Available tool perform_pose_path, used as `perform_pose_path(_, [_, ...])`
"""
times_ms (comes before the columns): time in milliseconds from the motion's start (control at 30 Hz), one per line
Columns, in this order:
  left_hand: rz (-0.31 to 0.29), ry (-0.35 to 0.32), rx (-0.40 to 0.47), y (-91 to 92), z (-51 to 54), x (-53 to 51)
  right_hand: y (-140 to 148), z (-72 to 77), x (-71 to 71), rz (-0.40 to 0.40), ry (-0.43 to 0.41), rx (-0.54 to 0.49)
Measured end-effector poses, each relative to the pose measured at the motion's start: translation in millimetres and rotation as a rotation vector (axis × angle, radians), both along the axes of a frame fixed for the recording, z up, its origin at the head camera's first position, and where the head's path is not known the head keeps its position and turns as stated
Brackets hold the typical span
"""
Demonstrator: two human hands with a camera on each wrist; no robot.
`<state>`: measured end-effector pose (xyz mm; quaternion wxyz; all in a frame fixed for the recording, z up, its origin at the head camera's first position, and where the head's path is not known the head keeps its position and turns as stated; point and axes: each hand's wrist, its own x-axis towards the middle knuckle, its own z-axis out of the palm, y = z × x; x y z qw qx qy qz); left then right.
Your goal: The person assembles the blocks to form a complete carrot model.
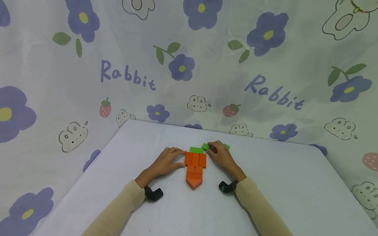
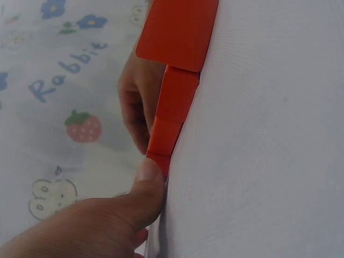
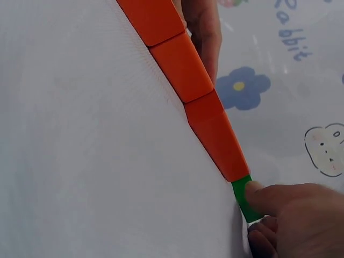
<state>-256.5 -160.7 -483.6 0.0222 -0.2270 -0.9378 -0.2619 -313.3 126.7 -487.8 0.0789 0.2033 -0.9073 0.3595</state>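
Note:
Orange blocks (image 1: 195, 159) lie flat against one another on the white table, with a pointed orange block (image 1: 194, 182) at the near end. Across their far end sits a green rectangular block (image 1: 196, 150). My right hand (image 1: 220, 155) pinches a small green block (image 1: 205, 147) by that block's right end; in the right wrist view the thumb presses on a green block (image 3: 247, 200). At the left side of the orange blocks is my left hand (image 1: 168, 161), thumb and index finger extended to their edge. The left wrist view shows its thumb (image 2: 148, 180) at an orange block (image 2: 159, 161).
Another green block (image 1: 226, 146) lies just beyond the right hand, partly hidden by it. The white table (image 1: 265, 190) reaches back to a patterned cloth (image 1: 206, 82) with flowers and rabbits. Black wrist cameras sit near both cuffs.

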Motion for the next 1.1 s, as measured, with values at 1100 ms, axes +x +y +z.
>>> perform_pose_path(1100, [-0.015, 0.007, 0.024, -2.0, 0.2, 1.4, 76, 20.0, -10.4, -0.011, -0.096, 0.112])
